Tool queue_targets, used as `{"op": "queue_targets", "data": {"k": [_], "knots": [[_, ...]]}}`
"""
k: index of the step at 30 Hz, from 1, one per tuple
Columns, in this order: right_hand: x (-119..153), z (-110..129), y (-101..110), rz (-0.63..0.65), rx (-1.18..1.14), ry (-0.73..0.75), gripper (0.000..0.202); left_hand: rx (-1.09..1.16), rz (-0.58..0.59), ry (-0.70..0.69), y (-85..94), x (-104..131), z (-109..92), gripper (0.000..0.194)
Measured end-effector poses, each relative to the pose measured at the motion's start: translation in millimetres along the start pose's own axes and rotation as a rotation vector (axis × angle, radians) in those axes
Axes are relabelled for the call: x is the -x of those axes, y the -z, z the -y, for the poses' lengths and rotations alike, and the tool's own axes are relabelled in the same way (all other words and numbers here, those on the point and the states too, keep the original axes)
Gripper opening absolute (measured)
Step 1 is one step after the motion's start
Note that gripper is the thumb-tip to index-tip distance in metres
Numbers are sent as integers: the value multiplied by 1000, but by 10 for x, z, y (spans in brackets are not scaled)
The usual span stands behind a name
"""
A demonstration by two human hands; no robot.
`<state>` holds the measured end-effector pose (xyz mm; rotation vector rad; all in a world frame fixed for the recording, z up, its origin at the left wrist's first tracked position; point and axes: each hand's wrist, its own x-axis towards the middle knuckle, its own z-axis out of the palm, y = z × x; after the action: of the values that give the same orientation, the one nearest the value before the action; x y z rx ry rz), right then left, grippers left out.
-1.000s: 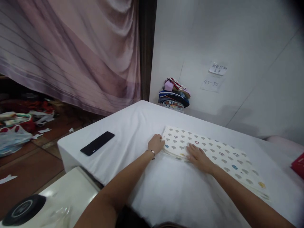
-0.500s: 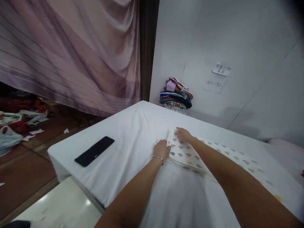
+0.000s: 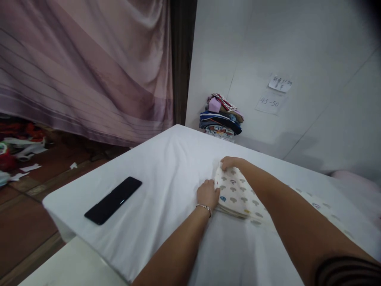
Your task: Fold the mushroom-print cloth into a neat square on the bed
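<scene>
A cream cloth (image 3: 235, 194) printed with grey mushrooms and a few coloured ones lies partly folded in layers on the white-covered table. More of it stretches out flat to the right, partly behind my right forearm. My left hand (image 3: 207, 194), with a bracelet at the wrist, grips the cloth's left edge, its thumb over the top. At the far left corner my right hand (image 3: 230, 162) pinches the cloth, its fingertips curled around the edge and partly hidden.
A long black phone-like slab (image 3: 113, 200) lies on the white-covered table (image 3: 160, 167) at left. Beyond the far edge, a stack of folded clothes (image 3: 220, 117) stands against the wall with paper notes (image 3: 269, 102). A pink curtain (image 3: 119, 71) hangs behind; scraps litter the floor.
My right hand has raised the cloth's far corner slightly, bending it up. The left hand stays at the left edge. The whole view has shifted a little.
</scene>
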<state>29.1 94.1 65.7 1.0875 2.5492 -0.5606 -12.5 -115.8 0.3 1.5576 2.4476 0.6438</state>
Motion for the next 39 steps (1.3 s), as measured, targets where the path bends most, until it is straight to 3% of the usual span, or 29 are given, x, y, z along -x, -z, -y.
{"op": "queue_targets", "data": {"k": [16,24,29,33,37,39], "knots": [[105,-134,-104,-170,-193,83,23,1,120,59,25,-65,29,31],[25,-149,-270,-186,-149,138,38,-10,102,43,18,-52,11,30],[91,-150,-300,-324,16,97,51,8,48,10,37,-12,-16,27],[253,-114,-359,-463,-33,-32,29,32,40,-26,72,11,-48,24],[401,31,-462,-299,-290,-132,51,40,35,-47,112,30,-84,24],[436,112,-492,-218,-281,-139,55,33,29,-70,123,42,-98,23]]}}
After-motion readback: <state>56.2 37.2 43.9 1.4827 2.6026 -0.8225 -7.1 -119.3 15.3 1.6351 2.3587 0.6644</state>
